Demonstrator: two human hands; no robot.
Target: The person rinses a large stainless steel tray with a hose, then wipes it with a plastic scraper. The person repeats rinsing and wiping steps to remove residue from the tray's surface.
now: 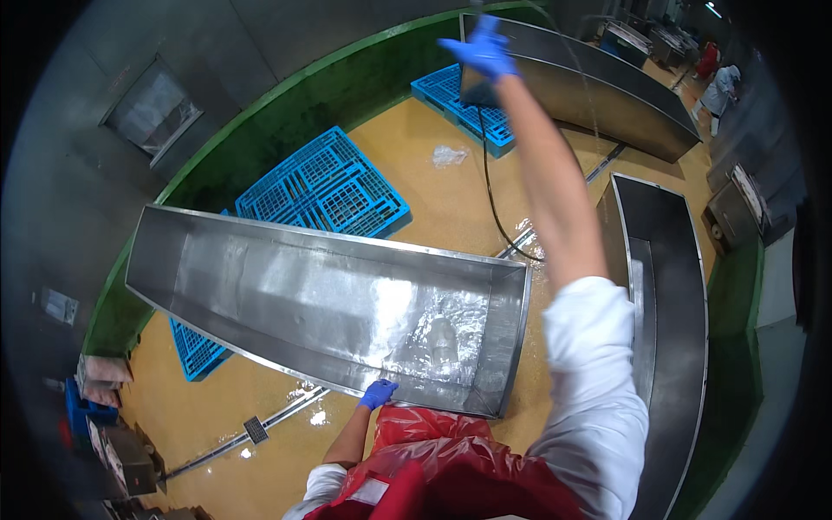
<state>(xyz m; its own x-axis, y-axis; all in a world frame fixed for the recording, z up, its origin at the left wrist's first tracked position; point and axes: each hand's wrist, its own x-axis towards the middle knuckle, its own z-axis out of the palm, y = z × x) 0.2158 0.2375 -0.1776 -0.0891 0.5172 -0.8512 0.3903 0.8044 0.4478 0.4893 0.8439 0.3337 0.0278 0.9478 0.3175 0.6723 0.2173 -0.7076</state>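
Observation:
A long stainless steel trough [286, 286] lies across the space in front of me, with shallow water glinting at its right end. My left hand [379, 394], in a blue glove, grips the near rim of this trough. Raised far forward and slightly blurred, my right hand [485, 54] also wears a blue glove. Its thumb sticks out to the left, the fingers point away, and I see nothing held in it. Behind it stands a second steel trough [572, 87]. A rounded pale shape [442, 341] shows in the water; what it is, I cannot tell.
Blue plastic pallets [325, 186] lie under and behind the near trough. A third steel trough [672, 321] stands at my right. A black hose [490, 186] crosses the wet yellow floor [234, 390], near a crumpled clear plastic [449, 156]. A person in white [719, 91] is at the far right.

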